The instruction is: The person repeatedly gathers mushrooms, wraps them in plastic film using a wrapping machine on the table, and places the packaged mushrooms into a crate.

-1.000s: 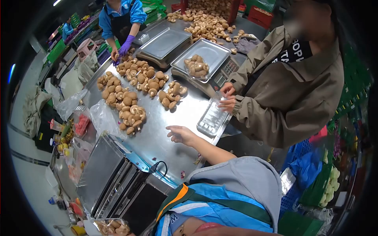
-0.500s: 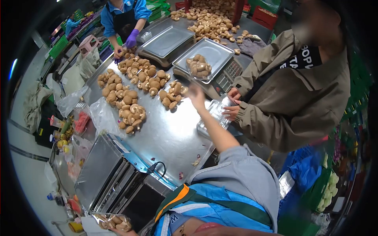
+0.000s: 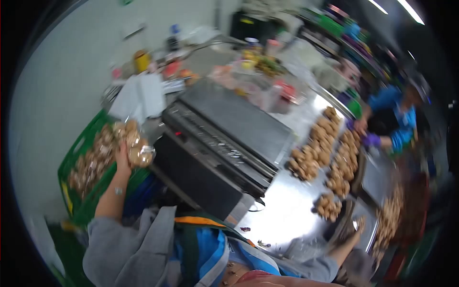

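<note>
My left hand [image 3: 123, 157] is closed around a clear-wrapped pack of shiitake mushrooms [image 3: 138, 146], held above a green crate [image 3: 81, 138] that contains several similar packs. My right hand [image 3: 353, 235] reaches over the scale [image 3: 367, 225] on the far right. A shiny wrapped pack [image 3: 356, 223] shows at its fingertips, but blur hides whether the fingers grip it. Piles of loose shiitake mushrooms [image 3: 313, 148] lie on the steel table [image 3: 279, 203].
A wrapping machine [image 3: 210, 143] stands between my arms. Across the table, a co-worker in blue [image 3: 394, 115] handles mushrooms with purple gloves. A second scale [image 3: 380, 174] and a heap of mushrooms [image 3: 389, 215] are at the right. White sheets [image 3: 141, 98] lie behind the crate.
My view has swung left, bringing the green crate into sight. My left hand has carried its wrapped pack over the crate. My right hand has come closer to the pack on the scale.
</note>
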Demonstrator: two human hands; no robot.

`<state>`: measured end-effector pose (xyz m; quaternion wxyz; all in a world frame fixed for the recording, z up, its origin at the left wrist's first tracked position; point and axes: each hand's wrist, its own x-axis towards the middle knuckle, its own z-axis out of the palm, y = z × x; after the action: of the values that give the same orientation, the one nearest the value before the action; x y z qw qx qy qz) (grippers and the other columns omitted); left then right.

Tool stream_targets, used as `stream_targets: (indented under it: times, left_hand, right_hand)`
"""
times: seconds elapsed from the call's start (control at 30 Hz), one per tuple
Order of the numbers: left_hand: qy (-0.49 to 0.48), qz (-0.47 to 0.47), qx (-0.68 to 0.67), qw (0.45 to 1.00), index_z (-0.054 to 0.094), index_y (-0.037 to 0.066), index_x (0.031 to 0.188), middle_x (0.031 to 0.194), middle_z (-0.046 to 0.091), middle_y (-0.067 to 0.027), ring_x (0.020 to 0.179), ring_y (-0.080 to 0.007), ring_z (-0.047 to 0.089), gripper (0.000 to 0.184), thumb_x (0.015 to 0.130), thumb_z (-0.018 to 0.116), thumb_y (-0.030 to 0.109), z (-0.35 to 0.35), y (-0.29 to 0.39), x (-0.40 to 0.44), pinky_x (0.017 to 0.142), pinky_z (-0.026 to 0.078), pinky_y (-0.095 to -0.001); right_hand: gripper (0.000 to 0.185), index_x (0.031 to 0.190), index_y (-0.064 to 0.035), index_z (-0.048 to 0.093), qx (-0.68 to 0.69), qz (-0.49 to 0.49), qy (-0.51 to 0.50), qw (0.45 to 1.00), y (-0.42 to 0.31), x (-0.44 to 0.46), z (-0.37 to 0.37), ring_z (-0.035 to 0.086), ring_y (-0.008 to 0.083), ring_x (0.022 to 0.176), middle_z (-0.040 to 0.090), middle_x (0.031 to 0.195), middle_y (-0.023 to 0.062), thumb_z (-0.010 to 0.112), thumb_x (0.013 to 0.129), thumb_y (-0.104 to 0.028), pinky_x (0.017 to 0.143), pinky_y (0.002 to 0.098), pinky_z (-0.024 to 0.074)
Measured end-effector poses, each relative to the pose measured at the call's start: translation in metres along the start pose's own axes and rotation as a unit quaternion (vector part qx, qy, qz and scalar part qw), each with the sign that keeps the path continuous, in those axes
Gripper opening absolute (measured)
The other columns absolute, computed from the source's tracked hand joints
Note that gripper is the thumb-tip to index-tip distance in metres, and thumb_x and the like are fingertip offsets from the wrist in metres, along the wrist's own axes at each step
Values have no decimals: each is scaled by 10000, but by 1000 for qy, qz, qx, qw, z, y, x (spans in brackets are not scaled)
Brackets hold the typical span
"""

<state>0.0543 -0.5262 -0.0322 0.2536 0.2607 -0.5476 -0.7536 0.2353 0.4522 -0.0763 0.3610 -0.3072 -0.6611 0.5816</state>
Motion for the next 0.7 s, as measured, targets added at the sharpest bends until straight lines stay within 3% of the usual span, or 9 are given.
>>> stream_targets:
  times: [0.07,0.1,0.2,0.37,0.43,0.5,0.57,0.63,0.7]
  left_hand:
    - [119,51,83,988,497,-4,1131,981,595,-94,822,-172,594,514,827,607,395,-61,10,25,678,494,-281]
    - [149,53,78,984,497,-4,1131,981,595,-94,822,-172,594,514,827,607,395,-98,10,39,678,494,-281]
    - [279,23,71,958,552,7,1005,711,568,-36,510,-133,503,578,731,671,502,-201,5,65,462,430,-273]
    - [342,-68,77,934,564,10,924,612,488,-17,482,-146,469,664,651,683,603,-324,-11,92,421,398,-281]
    - [313,-130,71,938,573,28,872,609,502,-23,481,-141,466,601,682,663,591,-347,-5,106,396,379,-287]
    - [270,-91,85,955,576,37,821,583,505,-30,460,-140,457,542,723,640,566,-341,1,109,364,356,-289]
    - [207,-217,156,941,581,38,795,617,531,-45,450,-144,472,492,759,626,526,-345,0,123,340,334,-269]
    - [114,-283,89,948,582,45,790,697,554,-62,428,-148,481,484,765,617,528,-374,-62,152,309,319,-277]
    - [122,-275,138,944,606,23,847,836,599,-125,543,-208,570,536,779,579,554,-363,-108,152,416,428,-353]
  right_hand:
    - [485,1195,-40,509,-39,-26,25,999,-101,-81,66,532,226,942,559,1082,98,450,880,-403,802,347,447]
    - [494,1200,-42,503,3,-16,12,1000,-104,-93,85,530,225,948,554,1090,97,457,873,-409,804,348,446]
    - [526,1215,-48,485,141,35,-40,989,-109,-140,151,523,224,967,537,1115,97,479,851,-427,811,351,445]
    - [586,1241,-58,455,272,129,-178,937,-121,-210,280,510,222,999,510,1157,96,515,816,-457,824,357,442]
    - [613,1251,-62,442,301,163,-238,909,-131,-245,328,505,221,1012,499,1173,96,529,802,-469,829,359,442]
    - [640,1262,-67,430,296,188,-275,895,-140,-279,376,500,220,1025,488,1190,96,543,787,-481,833,362,441]
    - [665,1281,-92,403,234,140,-310,911,-126,-302,425,488,246,1015,451,1235,97,484,810,-554,832,369,440]
    - [682,1281,-68,393,254,134,-441,850,-164,-371,482,515,253,999,473,1217,110,483,812,-555,827,359,448]
    - [667,1282,-71,371,261,212,-446,829,-179,-416,543,549,258,982,509,1164,121,510,803,-514,744,361,513]
